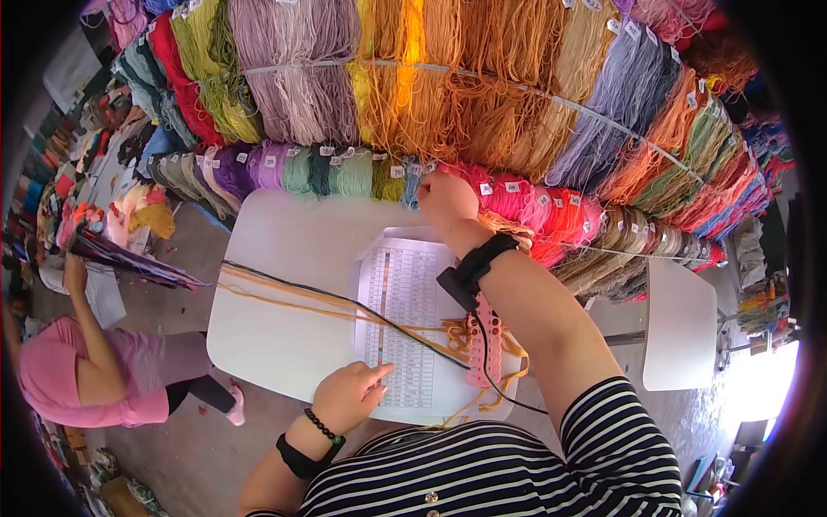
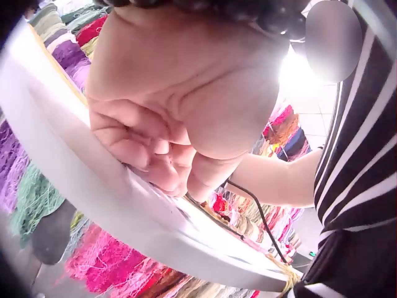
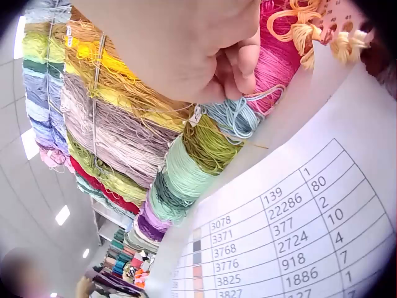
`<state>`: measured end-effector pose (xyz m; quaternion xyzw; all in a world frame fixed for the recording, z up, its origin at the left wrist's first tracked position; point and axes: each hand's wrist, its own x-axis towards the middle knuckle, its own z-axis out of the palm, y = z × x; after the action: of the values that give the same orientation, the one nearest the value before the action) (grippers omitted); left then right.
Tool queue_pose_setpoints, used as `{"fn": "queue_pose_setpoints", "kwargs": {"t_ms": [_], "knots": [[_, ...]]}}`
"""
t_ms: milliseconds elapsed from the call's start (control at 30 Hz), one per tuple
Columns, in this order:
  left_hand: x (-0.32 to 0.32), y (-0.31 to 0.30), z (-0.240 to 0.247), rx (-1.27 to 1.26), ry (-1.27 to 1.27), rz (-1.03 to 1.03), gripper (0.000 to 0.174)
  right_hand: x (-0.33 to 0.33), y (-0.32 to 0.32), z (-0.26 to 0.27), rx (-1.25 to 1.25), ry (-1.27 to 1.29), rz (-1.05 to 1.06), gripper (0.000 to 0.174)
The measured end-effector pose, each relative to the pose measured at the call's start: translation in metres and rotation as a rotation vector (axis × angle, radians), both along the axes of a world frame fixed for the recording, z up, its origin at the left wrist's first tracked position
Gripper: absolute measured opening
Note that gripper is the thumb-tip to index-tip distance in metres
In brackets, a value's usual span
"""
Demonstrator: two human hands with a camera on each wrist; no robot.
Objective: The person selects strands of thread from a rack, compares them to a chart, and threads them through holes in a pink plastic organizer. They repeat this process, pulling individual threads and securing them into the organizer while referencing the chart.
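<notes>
My right hand (image 1: 448,200) reaches to the rack's lower row, with curled fingers (image 3: 248,59) pinching strands of the light blue thread skein (image 3: 234,123). A loop of that thread runs beside the fingertips, over a pink skein (image 3: 279,68). On the table, my left hand (image 1: 347,396) lies over the lower left of a printed number chart (image 1: 413,302). Its index finger extends across the rows while the other fingers bend in toward the palm (image 2: 180,81). A pink perforated thread holder (image 1: 484,345) with knotted orange threads sits right of the chart.
Long dark and orange strands (image 1: 284,284) cross the white table (image 1: 267,233) and the chart. Skeins in many colours hang on the rack (image 1: 491,86) behind. A black cable (image 1: 487,362) trails from my right wrist. At left, a person in pink (image 1: 95,370) holds dark threads.
</notes>
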<state>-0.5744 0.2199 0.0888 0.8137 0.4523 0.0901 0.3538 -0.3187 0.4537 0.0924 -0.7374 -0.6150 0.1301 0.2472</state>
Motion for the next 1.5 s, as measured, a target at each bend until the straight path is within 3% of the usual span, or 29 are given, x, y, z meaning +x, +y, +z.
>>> {"fn": "queue_pose_setpoints", "kwargs": {"t_ms": [333,433,533,633,733,833,933,1033,1133,1200,1267,1400,1500], "knots": [[-0.011,0.010,-0.006,0.009,-0.106,-0.009,0.034,-0.009,0.007,-0.006,0.045,-0.120,-0.078,0.017],[-0.015,0.014,-0.006,0.011,-0.137,-0.032,0.032,0.005,-0.001,-0.016,0.092,0.191,-0.004,0.014],[-0.019,0.015,-0.008,-0.001,-0.178,-0.054,0.032,0.016,-0.016,-0.009,-0.023,0.828,-0.034,0.012],[-0.022,0.017,-0.012,0.001,-0.215,-0.082,0.031,0.016,-0.029,0.008,0.022,1.150,-0.094,0.013],[-0.024,0.019,-0.011,-0.025,-0.204,-0.111,0.031,0.030,-0.026,0.011,-0.126,1.444,-0.110,0.010],[-0.023,0.018,-0.007,-0.049,-0.174,-0.111,0.032,0.038,-0.025,0.008,-0.205,1.063,-0.095,0.010],[-0.022,0.014,-0.009,-0.025,-0.180,-0.096,0.031,0.034,-0.032,0.008,-0.136,0.945,-0.074,0.010],[-0.020,0.012,-0.008,-0.019,-0.182,-0.077,0.030,0.037,-0.036,0.025,-0.266,0.544,-0.052,0.014],[-0.017,0.010,-0.004,-0.041,-0.158,-0.049,0.029,0.041,-0.053,0.058,0.021,0.643,0.058,0.015],[-0.015,0.009,-0.001,-0.062,-0.137,-0.028,0.029,0.039,-0.084,0.103,0.162,0.861,0.082,0.015],[-0.009,0.008,0.004,-0.086,-0.114,-0.006,0.028,0.056,-0.116,0.129,0.233,0.880,0.074,0.014],[-0.003,0.006,0.003,-0.123,-0.076,0.076,0.026,0.104,-0.148,0.123,0.014,0.715,0.054,0.017],[0.005,0.008,0.006,-0.182,-0.024,0.129,0.023,0.127,-0.158,0.112,0.018,0.593,0.150,0.017]]}}
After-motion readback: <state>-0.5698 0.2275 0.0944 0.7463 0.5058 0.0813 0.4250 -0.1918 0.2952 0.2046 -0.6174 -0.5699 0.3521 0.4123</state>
